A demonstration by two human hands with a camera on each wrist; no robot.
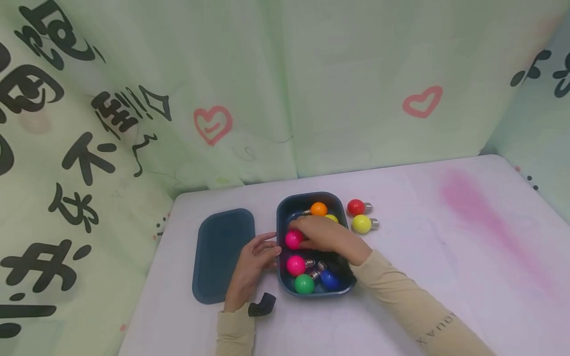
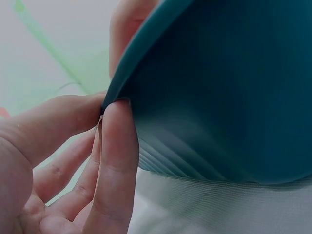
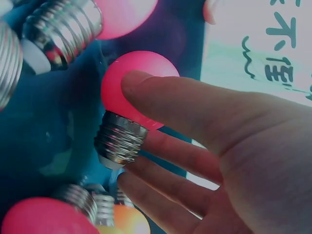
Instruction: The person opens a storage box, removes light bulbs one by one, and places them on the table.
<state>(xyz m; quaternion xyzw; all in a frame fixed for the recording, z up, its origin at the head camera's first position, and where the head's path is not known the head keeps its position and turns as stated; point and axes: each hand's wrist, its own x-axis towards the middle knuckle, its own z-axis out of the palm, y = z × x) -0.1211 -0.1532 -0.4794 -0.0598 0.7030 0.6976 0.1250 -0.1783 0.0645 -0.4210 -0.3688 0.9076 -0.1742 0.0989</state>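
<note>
In a glossy dark-blue round-cornered tub (image 1: 291, 211), the right hand (image 1: 328, 237) pinches a round pink metal-threaded bulb (image 3: 115, 88); the left hand (image 1: 252, 263) pinches the tub's rim (image 2: 145, 41).

Smooth bulb (image 3: 115, 92), shiny metal base (image 3: 121, 140)

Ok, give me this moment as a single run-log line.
left hand: pinches bin rim; right hand: holds pink bulb; in bin: green bulb, blue bulb, others; right of bin: red bulb, yellow bulb

Pink bulb (image 3: 114, 90) | in right hand (image 1: 327, 233), screw base (image 3: 120, 140) clear of thumb (image 3: 180, 100) | blue tray (image 2: 224, 87) | rim pinched by left hand (image 1: 254, 259)
</note>
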